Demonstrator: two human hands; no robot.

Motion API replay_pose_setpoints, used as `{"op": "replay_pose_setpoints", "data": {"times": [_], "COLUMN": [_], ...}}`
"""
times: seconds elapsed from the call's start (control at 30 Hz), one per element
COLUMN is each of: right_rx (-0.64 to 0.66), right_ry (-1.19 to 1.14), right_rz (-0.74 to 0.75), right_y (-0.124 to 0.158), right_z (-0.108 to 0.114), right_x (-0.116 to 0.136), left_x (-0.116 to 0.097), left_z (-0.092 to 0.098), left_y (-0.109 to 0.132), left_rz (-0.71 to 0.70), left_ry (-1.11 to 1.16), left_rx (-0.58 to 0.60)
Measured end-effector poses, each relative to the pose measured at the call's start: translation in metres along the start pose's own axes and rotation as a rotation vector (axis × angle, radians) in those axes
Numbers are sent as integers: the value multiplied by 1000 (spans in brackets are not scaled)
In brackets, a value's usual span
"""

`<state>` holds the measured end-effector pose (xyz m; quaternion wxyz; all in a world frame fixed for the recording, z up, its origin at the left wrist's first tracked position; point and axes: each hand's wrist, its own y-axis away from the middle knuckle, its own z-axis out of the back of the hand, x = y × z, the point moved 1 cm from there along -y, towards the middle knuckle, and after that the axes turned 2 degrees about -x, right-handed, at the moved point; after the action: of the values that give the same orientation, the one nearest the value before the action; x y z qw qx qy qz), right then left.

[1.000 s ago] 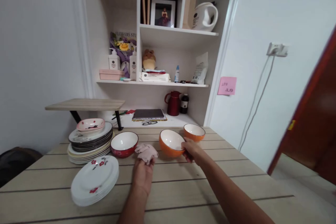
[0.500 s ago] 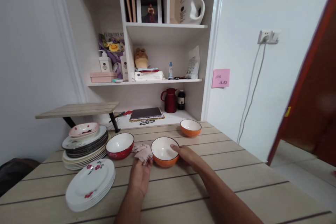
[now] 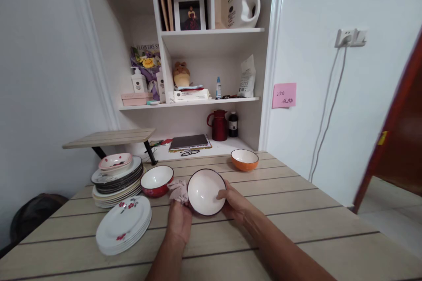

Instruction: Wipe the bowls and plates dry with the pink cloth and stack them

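Observation:
My right hand (image 3: 234, 202) grips a bowl (image 3: 206, 192) by its right rim, thumb inside and fingers behind. The bowl is white inside with a dark rim, and it tilts so that its inside faces me. At its left side my left hand (image 3: 180, 219) is closed on a crumpled pinkish cloth (image 3: 178, 191); the cloth is close to the bowl's left edge, and I cannot tell whether it touches. A red bowl (image 3: 157, 181) with a white inside stands just left of the cloth. Farther back on the right sits an orange bowl (image 3: 244, 160).
Left on the wooden table (image 3: 280, 237) are a stack of flowered white plates (image 3: 123, 224) and a taller plate stack (image 3: 118, 186) topped by a pink-rimmed dish (image 3: 115, 162). A small raised shelf (image 3: 108, 138) stands behind them. At the back are a dark laptop (image 3: 188, 141) and a red jug (image 3: 219, 126).
The bowl in my right hand has tipped up, its inside now facing me and its orange outside hidden. The left hand still holds the cloth beside it. The view has shifted slightly.

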<state>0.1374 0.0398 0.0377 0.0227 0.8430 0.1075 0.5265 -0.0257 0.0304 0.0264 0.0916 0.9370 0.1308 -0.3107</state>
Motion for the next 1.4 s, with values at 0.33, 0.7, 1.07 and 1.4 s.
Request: {"op": "replay_pose_setpoints", "data": {"times": [0.33,0.7,1.07,1.4], "right_rx": [-133,25,-20,97], "right_ry": [-155,20,-168,-80], "right_rz": [-115,68,174,420], "right_y": [5,6,-7,-10], "right_z": [-15,-19,-15,-17], "right_x": [-2,-9,-13,-21], "left_x": [-3,-25,-7,31], "left_z": [5,3,-1,16], "left_y": [14,31,40,21], "left_rz": [-41,-840,-1444,-1043], "left_ry": [-123,-784,-1365,-1692], "left_rx": [-113,-158,75,668]}}
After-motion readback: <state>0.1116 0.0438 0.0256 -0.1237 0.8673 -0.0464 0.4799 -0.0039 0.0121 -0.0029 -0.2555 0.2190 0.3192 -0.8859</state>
